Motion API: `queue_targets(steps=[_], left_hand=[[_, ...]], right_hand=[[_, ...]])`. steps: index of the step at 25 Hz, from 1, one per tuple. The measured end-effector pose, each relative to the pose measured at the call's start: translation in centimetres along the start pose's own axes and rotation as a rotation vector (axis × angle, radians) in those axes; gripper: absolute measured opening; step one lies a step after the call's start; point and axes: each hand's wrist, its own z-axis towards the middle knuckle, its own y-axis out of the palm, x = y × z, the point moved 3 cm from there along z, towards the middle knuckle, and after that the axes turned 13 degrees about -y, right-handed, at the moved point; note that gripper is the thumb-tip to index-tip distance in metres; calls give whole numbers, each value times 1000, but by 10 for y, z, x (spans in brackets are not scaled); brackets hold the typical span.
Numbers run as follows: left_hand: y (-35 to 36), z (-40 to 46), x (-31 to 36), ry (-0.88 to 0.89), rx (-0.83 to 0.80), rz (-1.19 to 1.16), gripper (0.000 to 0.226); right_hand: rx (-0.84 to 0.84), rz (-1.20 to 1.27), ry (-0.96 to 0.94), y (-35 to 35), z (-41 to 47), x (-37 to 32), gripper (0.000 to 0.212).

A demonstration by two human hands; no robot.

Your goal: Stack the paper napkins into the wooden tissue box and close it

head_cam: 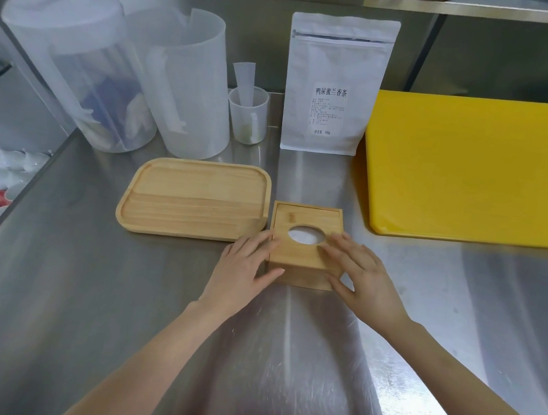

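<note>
Wooden and stiff, the tissue box [302, 245] is steadied at its side walls by left hand [244, 266] and right hand [361, 273], both spread flat; its lid [297, 255] likely slides smoothly.

I see the wooden tissue box [297, 255] on the counter [151, 295], just right of the tray [194, 197]; the pouch [336, 84] stands behind it, the cutting board [477, 166] farther right.

Bare forearms, no sleeves/jewelry.
</note>
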Motion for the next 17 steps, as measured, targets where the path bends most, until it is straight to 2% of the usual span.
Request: queue_targets(steps=[4,9,13,17], left_hand=[[5,4,6,-41,-116,39,64],[4,10,7,-55,-57,126,58],[-3,14,10,-90,-122,110,58],[-13,16,12,-113,-173,140,61]], right_hand=[[-78,-22,75,1,3,3,59],[-92,-36,60,1,6,7,60],[-101,-4,101,-2,11,7,64],[-243,-17,119,-10,16,5,66]])
